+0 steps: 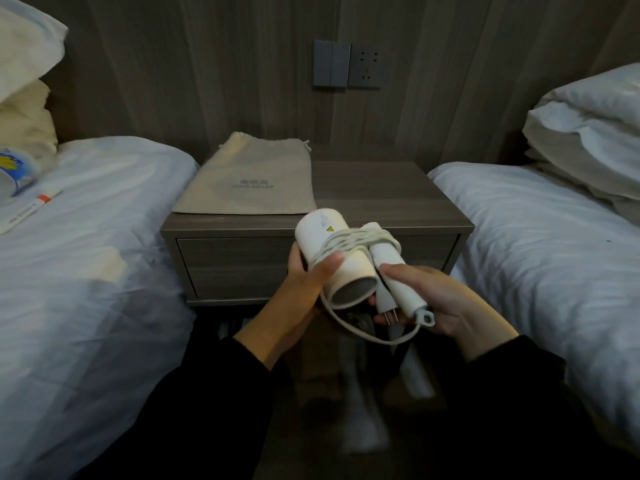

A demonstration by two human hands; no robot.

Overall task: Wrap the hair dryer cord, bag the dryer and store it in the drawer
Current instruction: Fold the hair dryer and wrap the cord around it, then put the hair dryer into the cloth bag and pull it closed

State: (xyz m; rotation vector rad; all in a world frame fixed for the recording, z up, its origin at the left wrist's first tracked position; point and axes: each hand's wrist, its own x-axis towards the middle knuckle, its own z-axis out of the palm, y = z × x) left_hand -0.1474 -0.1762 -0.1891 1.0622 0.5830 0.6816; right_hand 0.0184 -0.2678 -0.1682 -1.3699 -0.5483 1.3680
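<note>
I hold a white hair dryer (325, 233) in front of the nightstand, its barrel opening facing me. The white cord (349, 239) is wound several times around the barrel and folded handle, and one loose loop hangs below. My left hand (308, 282) grips the barrel with the thumb over the windings. My right hand (429, 299) holds the handle and the plug (388, 304), whose prongs point down. A beige drawstring bag (249, 178) lies flat on the left half of the nightstand top. The drawer (232, 265) in the nightstand front is closed.
The grey wooden nightstand (391, 199) stands between two white beds (93, 216) (540, 230). Pillows are stacked at the far left and right. Papers and a plastic-wrapped item (20, 188) lie on the left bed. Wall switches and a socket (363, 65) sit above the nightstand.
</note>
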